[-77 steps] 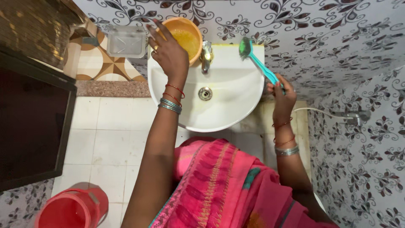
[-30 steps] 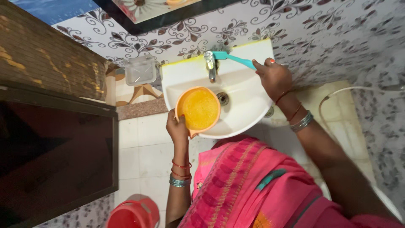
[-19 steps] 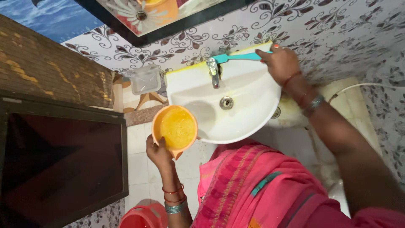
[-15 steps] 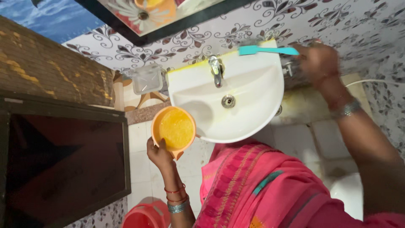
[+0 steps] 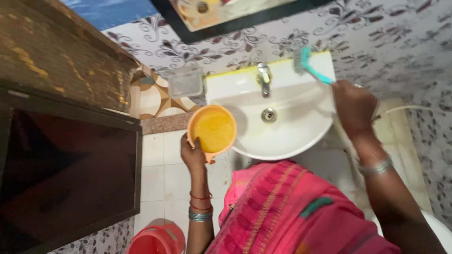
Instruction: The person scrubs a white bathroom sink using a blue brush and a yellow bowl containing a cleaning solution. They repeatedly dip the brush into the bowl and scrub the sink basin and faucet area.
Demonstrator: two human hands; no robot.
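Observation:
My left hand (image 5: 194,153) grips an orange mug (image 5: 213,129) with liquid in it, held just off the left rim of the white wash basin (image 5: 301,134). My right hand (image 5: 354,104) holds the handle of a teal scrubbing brush (image 5: 310,65), whose bristle head rests on the basin's back right ledge. A chrome tap (image 5: 264,78) stands at the back middle of the basin, and the drain (image 5: 269,115) lies below it.
A clear soap dish (image 5: 186,81) hangs on the patterned wall left of the basin. A red bucket (image 5: 155,239) stands on the white floor tiles at the bottom. A dark wooden door (image 5: 61,164) fills the left. A white hose (image 5: 405,109) runs at right.
The mug has left the back ledge by the tap and come down to the basin's left rim. The brush has swept along the back ledge and now sits at its right corner.

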